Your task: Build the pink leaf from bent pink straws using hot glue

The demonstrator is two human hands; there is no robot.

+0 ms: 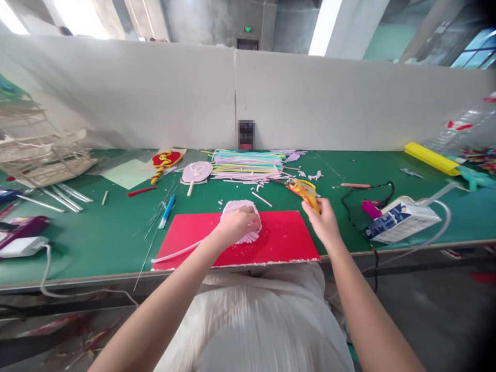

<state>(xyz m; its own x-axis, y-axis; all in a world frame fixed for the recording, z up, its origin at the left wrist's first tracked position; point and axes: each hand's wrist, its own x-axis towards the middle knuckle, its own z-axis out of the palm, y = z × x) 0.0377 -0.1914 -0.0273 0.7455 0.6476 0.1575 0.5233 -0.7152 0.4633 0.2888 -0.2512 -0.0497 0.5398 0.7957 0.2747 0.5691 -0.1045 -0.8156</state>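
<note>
My left hand [241, 223] rests on a round, pale pink piece made of strips [242, 205], its fingers curled and closed on the piece's right side. The fingers partly cover it, and its lower edge is fringed. Beneath lies a red board [287, 235] at the table's front edge. A long pale pink strip [176, 253] runs across the board's left part. To the right, my right hand [322, 219] is closed around a yellow-orange hand tool with a dark pointed tip [304, 192]. The tool points left, just above the table; its exact kind is unclear.
Behind lie pink, yellow and blue strips [248, 166], a pink round fan shape [197, 173] and a red-yellow one [166, 159]. A blue pen [167, 211] lies left. On the right are a corded stick-shaped tool [355, 185] and a carton [403, 219].
</note>
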